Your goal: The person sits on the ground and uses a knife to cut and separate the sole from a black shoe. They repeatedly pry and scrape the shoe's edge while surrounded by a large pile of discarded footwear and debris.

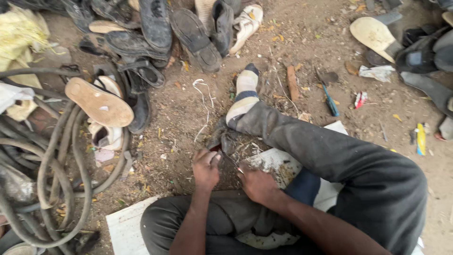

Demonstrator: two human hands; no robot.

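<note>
Head view: at far left a yellow crumpled bag [19, 33] lies beside coiled dark hoses [52, 165], with a tan sandal sole [99, 101] resting on them. The left hand [205, 167] is curled shut, pinching the dark shoe piece [224, 139], which lies on the dirt just in front of the crossed legs. The right hand [255, 182] is closed round a thin metal tool [231, 161] whose tip meets that piece — whether blade or awl, I cannot tell. I judge the work goes best with the piece pinned firmly and the tool moved in short strokes away from the holding fingers. Further right lie a blue-handled screwdriver [330, 103], a small red-and-white wrapper [361, 99] and a yellow-and-blue tube [421, 139] — printing unreadable.
</note>
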